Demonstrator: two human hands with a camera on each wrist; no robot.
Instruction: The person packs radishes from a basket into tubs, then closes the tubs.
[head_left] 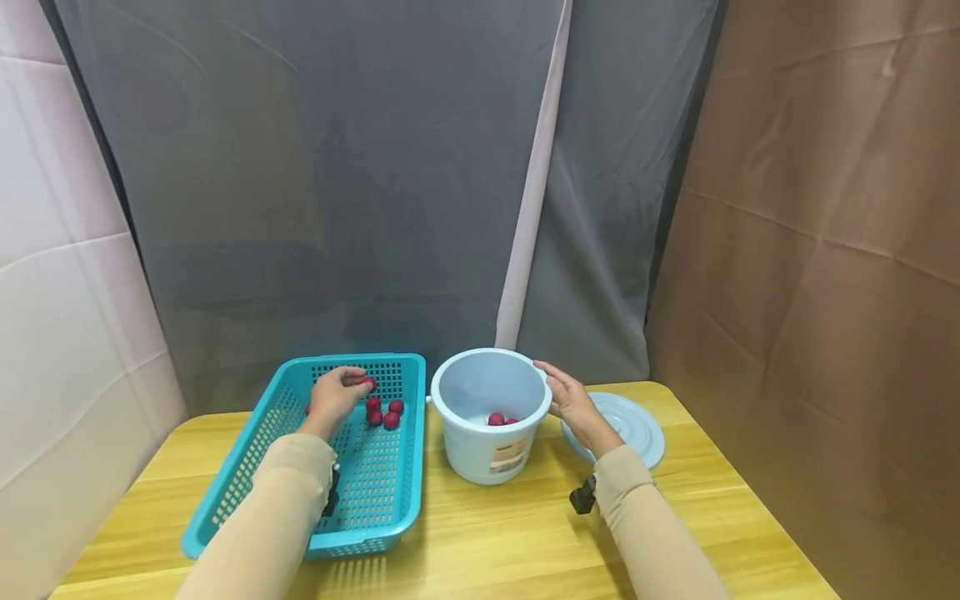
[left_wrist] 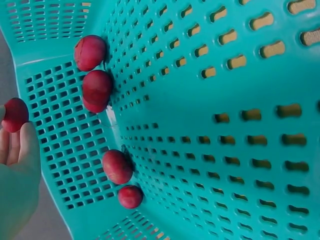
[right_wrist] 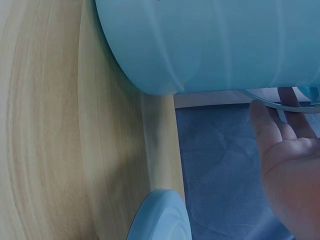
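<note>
Pinching a red fruit (head_left: pixel 370 383), hands (head_left: pixel 335 397) apart.

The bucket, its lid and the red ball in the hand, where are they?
bucket (head_left: pixel 487 450), head view, on its front wall.
lid (head_left: pixel 637 429), head view, on its flat top right of the wrist.
red ball (left_wrist: pixel 15 114), left wrist view, on its rounded side above the fingertips.

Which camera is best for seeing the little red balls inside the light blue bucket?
The head view: it looks down into the bucket and shows the red balls at its bottom. The right wrist view shows only the bucket's outside; the left wrist view misses it.
</note>
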